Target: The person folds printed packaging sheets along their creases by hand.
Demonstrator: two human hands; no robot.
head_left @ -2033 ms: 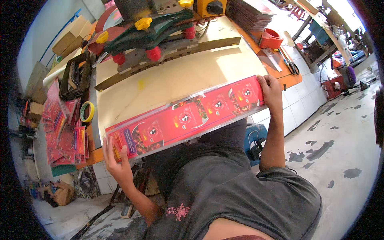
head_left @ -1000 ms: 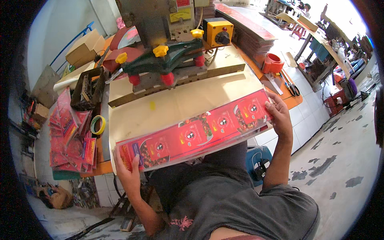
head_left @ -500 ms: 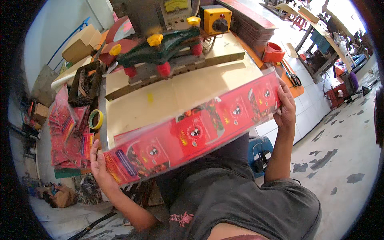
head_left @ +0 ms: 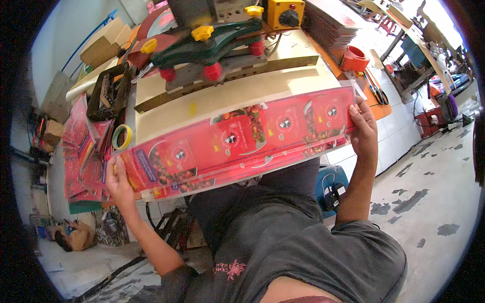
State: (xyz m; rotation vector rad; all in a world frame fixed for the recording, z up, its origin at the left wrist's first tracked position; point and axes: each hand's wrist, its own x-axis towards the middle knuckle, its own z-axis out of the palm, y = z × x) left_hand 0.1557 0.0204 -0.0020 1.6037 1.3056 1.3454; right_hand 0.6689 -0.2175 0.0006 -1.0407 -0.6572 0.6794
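Observation:
A long red printed plastic sheet (head_left: 202, 146) stretches between my two hands above the near edge of the work surface, its right end higher. Beneath its lower edge a second red strip or fold shows; I cannot tell whether it is separate. My left hand (head_left: 120, 184) is closed on the sheet's left end. My right hand (head_left: 364, 126) pinches the right end, thumb in front and other fingers partly hidden. Behind the sheet is a cream work surface (head_left: 166, 118), with a metal bar (head_left: 227, 81) across it below a dark green press head (head_left: 212, 48).
Left of the surface are yellow tape (head_left: 122, 137), a dark tray (head_left: 107, 93) and piled red printed packets (head_left: 81, 169). To the right are a red tape dispenser (head_left: 354, 58), scissors (head_left: 376, 90) and stacked sheets (head_left: 331, 28). A yellow control box (head_left: 285, 15) stands behind.
The sheet's left end and my left hand have risen and moved slightly left, so the sheet is less slanted. More of the red strip under its lower edge now shows.

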